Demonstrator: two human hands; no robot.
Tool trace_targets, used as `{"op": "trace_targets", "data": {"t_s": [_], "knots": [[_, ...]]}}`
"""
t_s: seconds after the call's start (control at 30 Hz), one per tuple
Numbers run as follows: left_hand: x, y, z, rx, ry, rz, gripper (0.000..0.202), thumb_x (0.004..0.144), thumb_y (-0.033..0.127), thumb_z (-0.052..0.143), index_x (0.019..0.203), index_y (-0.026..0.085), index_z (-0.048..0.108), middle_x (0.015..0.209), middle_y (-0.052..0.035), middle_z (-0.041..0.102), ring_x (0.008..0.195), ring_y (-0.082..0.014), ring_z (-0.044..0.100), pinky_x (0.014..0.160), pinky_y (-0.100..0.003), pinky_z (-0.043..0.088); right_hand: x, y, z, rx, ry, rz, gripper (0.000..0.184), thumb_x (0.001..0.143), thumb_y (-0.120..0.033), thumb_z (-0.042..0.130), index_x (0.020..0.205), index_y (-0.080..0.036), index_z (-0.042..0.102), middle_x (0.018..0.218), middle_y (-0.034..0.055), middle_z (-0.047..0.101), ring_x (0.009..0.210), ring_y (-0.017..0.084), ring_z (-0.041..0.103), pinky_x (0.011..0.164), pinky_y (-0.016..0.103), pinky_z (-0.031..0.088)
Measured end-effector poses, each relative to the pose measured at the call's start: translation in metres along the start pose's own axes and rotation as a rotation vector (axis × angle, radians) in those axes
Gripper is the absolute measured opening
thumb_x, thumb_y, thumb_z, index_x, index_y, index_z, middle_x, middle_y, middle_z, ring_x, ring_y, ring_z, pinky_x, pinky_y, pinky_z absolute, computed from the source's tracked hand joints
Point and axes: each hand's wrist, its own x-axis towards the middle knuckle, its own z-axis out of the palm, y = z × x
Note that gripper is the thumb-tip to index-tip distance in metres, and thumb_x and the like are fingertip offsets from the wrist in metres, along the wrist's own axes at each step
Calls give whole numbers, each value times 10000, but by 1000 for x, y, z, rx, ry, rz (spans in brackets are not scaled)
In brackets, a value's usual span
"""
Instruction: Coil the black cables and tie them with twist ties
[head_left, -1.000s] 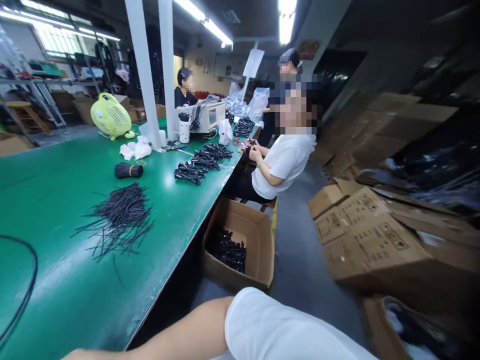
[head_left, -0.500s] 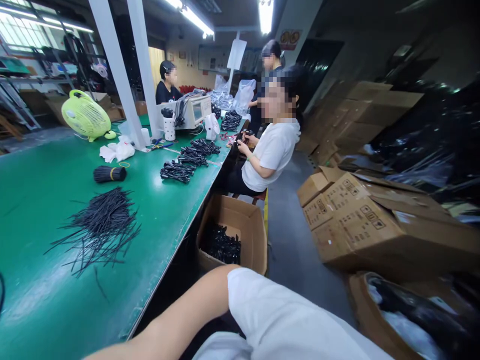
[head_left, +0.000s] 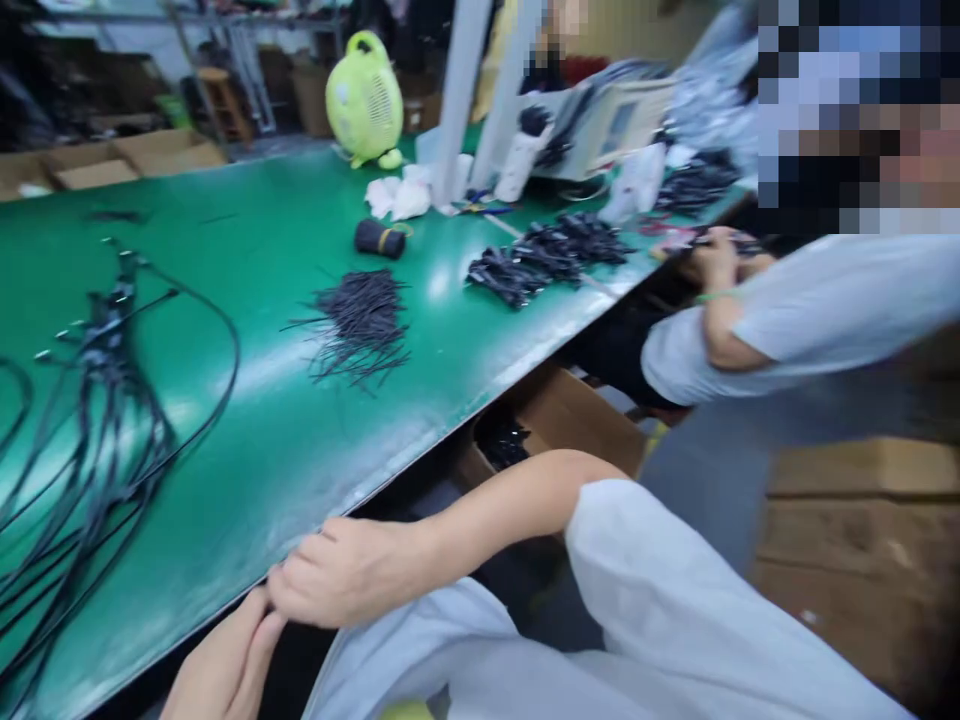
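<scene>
At the near edge of the green table (head_left: 262, 450), my right hand (head_left: 341, 575) is closed, knuckles up, its fingers curled under. My left hand (head_left: 225, 660) meets it at the fingertips, thumb and forefinger pressed together. Whatever is between them, if anything, is hidden. Left of my hands lies a loose bunch of long black cables (head_left: 112, 400) with small metal-tipped ends. Beyond, on the tabletop, is a spread pile of short black ties (head_left: 367, 315), and behind it a bundle of them (head_left: 379, 240) held by a yellow band.
Tied bundles of black cables (head_left: 517, 270) lie farther along the table, near a white post (head_left: 459, 110) and a yellow-green fan (head_left: 365, 105). A co-worker in a white sleeve (head_left: 840, 300) sits at right. Below the edge stands a cardboard box (head_left: 577, 415) with black parts.
My view has turned left and down, bringing the long cables and both my hands into sight. Earlier only my right arm showed, its hand out of frame.
</scene>
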Motion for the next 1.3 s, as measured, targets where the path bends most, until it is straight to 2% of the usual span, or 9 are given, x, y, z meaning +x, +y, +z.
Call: {"op": "trace_targets", "data": {"t_s": [0.13,0.2,0.33,0.43,0.63,0.73,0.87,1.03,1.3], "knots": [[-5,-5,0,-48,59,-91,302,859,528,534,771,268,660,651,-6,601,617,-208,562,536,-288,446,0,10,1,-254,168,-107,335,996,-239,363,1172,-50,576,936,94,608,729,147,545,574,289,412],[0,-1,0,-77,13,-98,378,875,552,482,727,232,620,578,10,524,538,-172,474,523,-273,406,0,12,3,-296,145,-90,298,982,-230,377,1102,-50,582,868,86,595,693,150,552,546,286,406],[4,6,2,-198,-171,-104,462,921,582,368,742,191,537,590,28,448,546,-132,402,551,-241,379,1,15,8,-231,33,-94,220,967,-230,369,811,-150,501,633,-13,460,460,118,441,375,245,247],[3,6,5,-255,-260,-112,465,935,577,338,829,183,561,610,23,470,553,-131,407,562,-236,390,2,18,11,-104,-85,-141,261,990,-271,322,806,-169,476,629,-9,482,463,132,475,384,241,294],[-1,-2,11,-37,-108,-7,339,914,484,452,761,210,580,716,-23,610,644,-167,519,624,-246,387,2,31,1,297,-405,-76,343,986,-449,391,922,-159,562,768,23,594,605,142,564,493,258,420],[-1,-7,4,-113,-45,-55,370,922,499,431,755,204,577,632,3,539,585,-149,473,583,-245,358,-9,71,-11,361,-234,144,298,998,-388,405,1051,-181,613,926,48,638,826,144,607,677,254,479],[6,-11,-4,-445,-7,-124,393,937,524,401,849,183,573,569,40,437,553,-130,427,562,-243,352,-25,146,-9,117,48,526,306,983,-172,384,1154,-170,638,1185,130,599,1019,194,557,863,345,463],[11,-10,-3,-686,12,-101,381,914,528,479,850,158,541,575,55,409,535,-102,416,548,-237,347,-22,195,16,-14,-69,386,216,949,-175,477,996,-143,686,1262,138,574,1018,222,549,877,383,438],[14,-6,1,-900,97,-44,431,846,574,578,798,149,517,552,86,321,475,-60,335,496,-218,316,-16,189,23,-185,-45,216,259,961,-130,391,918,-116,646,1098,137,648,902,210,598,838,361,448]]}}
